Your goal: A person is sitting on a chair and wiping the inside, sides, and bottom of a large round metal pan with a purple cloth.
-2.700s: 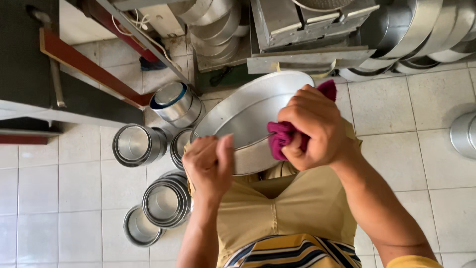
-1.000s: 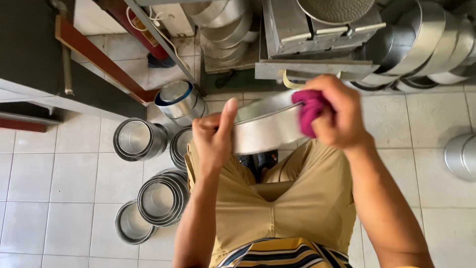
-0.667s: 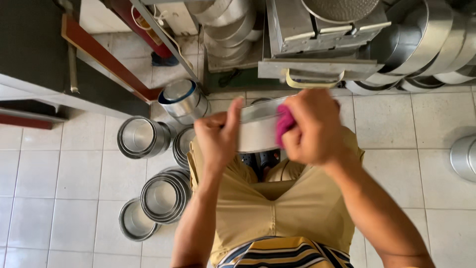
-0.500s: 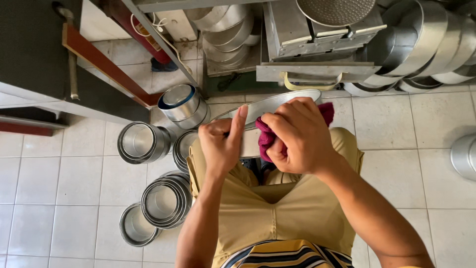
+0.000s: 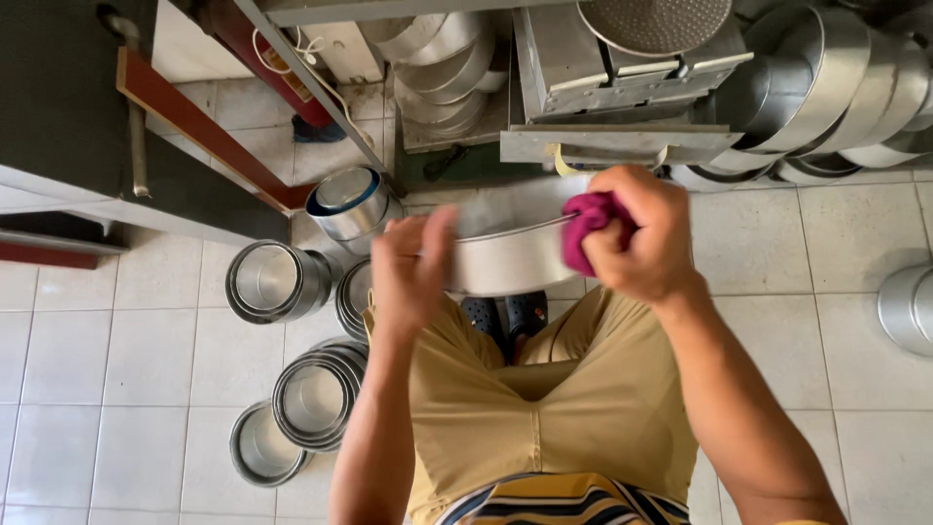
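Pale square floor tiles (image 5: pixel 97 350) with grey grout lines fill the head view, glossy and hard under a seated person in smooth khaki trousers (image 5: pixel 544 408). Above the knees sits a round, shallow pan (image 5: pixel 510 255) of dull brushed metal, its straight wall facing the camera, slightly blurred. At the pan's left end the left hand (image 5: pixel 408 272) presses flat, fingers spread and loosely open, propping the rim rather than closing around it. At the pan's right end the right hand (image 5: pixel 641 233) is clenched tight on a bunched magenta cloth (image 5: pixel 588 228), soft and crumpled, pushed against the rim. Left of the pan, nested cylindrical tins (image 5: pixel 316 394) lie on the tiles, shiny and concentric. Beyond the pan, stacked metal pans (image 5: pixel 826 87) lean in a row beside a perforated round sieve (image 5: pixel 656 21).
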